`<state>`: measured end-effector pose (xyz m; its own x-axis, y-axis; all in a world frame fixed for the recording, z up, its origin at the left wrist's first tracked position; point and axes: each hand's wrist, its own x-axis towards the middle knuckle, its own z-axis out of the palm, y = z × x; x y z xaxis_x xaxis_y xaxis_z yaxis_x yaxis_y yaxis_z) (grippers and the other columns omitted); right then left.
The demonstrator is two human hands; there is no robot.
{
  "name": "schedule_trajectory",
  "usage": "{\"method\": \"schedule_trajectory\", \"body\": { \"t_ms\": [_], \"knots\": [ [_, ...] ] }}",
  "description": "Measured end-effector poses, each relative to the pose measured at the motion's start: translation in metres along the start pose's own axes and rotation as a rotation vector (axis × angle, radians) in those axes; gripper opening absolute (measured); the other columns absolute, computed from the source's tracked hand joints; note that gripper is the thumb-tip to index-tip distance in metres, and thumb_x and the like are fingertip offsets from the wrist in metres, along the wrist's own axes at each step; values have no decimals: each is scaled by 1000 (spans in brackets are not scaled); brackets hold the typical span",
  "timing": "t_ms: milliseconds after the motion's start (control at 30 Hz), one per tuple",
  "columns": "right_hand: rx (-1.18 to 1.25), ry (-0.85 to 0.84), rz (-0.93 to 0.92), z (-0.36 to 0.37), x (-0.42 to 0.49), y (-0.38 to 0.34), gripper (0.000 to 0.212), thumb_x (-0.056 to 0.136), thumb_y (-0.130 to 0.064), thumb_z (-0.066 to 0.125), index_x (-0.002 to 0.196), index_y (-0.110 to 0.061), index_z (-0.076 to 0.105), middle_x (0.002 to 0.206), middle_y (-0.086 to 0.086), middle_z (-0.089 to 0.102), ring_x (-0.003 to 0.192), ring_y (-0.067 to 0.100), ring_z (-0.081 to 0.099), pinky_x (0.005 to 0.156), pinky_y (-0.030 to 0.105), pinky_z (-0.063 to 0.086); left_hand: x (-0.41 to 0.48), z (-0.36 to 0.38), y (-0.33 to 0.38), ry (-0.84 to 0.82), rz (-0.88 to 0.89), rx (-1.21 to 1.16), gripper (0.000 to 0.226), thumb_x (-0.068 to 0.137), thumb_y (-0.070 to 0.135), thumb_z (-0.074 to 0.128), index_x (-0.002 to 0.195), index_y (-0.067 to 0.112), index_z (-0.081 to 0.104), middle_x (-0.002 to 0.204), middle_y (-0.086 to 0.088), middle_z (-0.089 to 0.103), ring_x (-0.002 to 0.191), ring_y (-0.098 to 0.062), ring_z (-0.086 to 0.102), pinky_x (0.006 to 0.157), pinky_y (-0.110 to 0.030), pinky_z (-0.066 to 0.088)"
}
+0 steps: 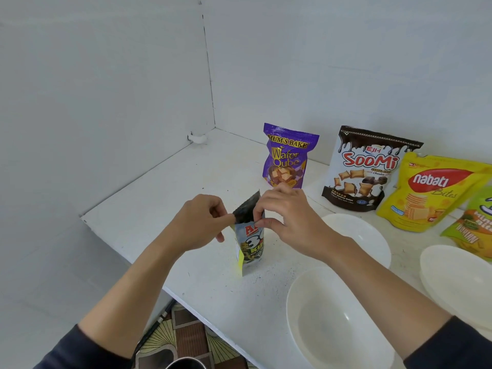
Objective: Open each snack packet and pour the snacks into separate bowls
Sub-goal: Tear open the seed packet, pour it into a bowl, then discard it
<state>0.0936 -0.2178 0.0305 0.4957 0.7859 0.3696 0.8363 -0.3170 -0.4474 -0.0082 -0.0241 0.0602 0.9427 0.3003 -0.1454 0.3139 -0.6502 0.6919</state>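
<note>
— Where is the packet (249, 249) found?

— It is stood upright on the desk (149, 209), near the front edge, just left of the nearest bowl (332, 328). Its top is pinched from both sides: the left grip (199, 222) is closed on the left corner, the right grip (287, 219) on the strip beside it. A dark flap is seen raised between them; whether the seal is torn through cannot be told.

— How is it expected to handle?

— It is judged light, thin and crinkly, with a slick film that is easily crushed. Loose contents are likely, so the body is best left unsqueezed.

— And where should it be held?

— The flat sealed strip on top is favoured, with the pinches kept close together on either side of the tear. For pouring, the lower sides could be taken.
</note>
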Motion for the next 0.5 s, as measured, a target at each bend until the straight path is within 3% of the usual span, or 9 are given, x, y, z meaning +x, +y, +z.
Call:
{"method": "schedule_trajectory", "body": {
  "t_ms": [133, 300, 400, 500],
  "knots": [
    [67, -33, -3, -2, -1, 1, 5, 92, -19, 70, 92, -22, 66, 91, -19, 56, 92, 9, 47, 81, 30, 41, 0, 3, 4, -108, 142, -72, 15, 88, 16, 70, 85, 21, 56, 86, -1, 72, 71, -12, 74, 57, -29, 47],
    [150, -86, 20, -5, 0, -2, 4, 92, -15, 71, 94, -18, 70, 96, -11, 64, 94, 5, 53, 77, 12, 39, 8, -4, 13, -119, 182, 4, 12, 81, 14, 72, 83, 23, 66, 68, 2, 73, 60, -10, 62, 62, -37, 54],
    [170, -108, 39, -10, -3, 3, 3, 92, -17, 71, 92, -19, 69, 93, -9, 65, 93, 7, 54, 76, 15, 40, 11, -5, 14, -97, 151, 18, 17, 85, 12, 63, 93, 27, 57, 59, 1, 67, 53, -8, 54, 57, -26, 46],
    [61, -83, 44, -14, -7, 8, 1, 95, -23, 67, 94, -22, 67, 93, -13, 65, 97, 9, 48, 80, 29, 45, 15, -6, 11, -88, 101, -6, 16, 90, 9, 53, 86, 24, 57, 53, 2, 59, 47, -4, 48, 58, -24, 41]
  ]
}}
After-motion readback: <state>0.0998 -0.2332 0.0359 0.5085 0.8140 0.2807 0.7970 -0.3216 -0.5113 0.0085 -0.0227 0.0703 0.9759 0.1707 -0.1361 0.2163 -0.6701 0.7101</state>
